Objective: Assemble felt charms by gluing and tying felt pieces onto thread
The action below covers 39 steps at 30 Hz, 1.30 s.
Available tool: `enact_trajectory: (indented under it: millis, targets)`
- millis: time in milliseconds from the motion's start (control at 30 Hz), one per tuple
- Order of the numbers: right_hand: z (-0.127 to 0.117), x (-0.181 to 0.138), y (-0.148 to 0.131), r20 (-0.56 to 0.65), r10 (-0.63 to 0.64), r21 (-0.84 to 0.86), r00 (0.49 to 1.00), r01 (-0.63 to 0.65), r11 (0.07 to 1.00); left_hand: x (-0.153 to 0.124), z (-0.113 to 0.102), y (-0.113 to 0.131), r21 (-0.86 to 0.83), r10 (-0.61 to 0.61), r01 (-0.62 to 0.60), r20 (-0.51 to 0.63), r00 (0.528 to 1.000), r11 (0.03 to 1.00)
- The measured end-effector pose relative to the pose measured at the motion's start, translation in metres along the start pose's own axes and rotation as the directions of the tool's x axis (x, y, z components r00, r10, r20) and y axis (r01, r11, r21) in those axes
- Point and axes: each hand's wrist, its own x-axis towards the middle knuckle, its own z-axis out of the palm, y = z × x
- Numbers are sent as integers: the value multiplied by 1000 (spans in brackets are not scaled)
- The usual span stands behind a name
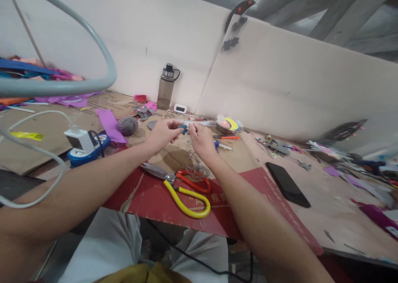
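Note:
Above the cardboard, my left hand [165, 134] pinches a small teal-blue piece [184, 129], too small to tell its kind. My right hand [201, 140] is closed just beside that piece, with thumb and forefinger pressed together; what lies between them is hidden. Loose coils of thin grey cord or wire [199, 170] lie under my right hand. Nearer to me, a pair of scissors [169, 177] with one red and one yellow handle rests with its blades towards the left.
A grey yarn ball [127, 126], a blue power strip [90, 149] with a white charger [79, 141] and a bottle [166, 88] stand left. Right are a tape roll [230, 124], an orange pen [229, 137] and a phone [287, 184]. A pale hose-like tube [93, 38] crosses the upper left.

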Motion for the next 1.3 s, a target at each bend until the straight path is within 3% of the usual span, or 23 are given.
enact_trajectory:
  millis: [667,967,1300]
  targets:
    - [-2,0,-2,6,-18,31,1000,18,999,-7,4,11,184,-10,2,43,999,983]
    - [-3,-1,-3,12,-24,-2,1000,24,1000,-9,3,10,360,118,-128,51,992,924]
    - [-5,-3,-5,13,-78,-64,997,78,995,-10,4,11,404,181,-182,41,983,897]
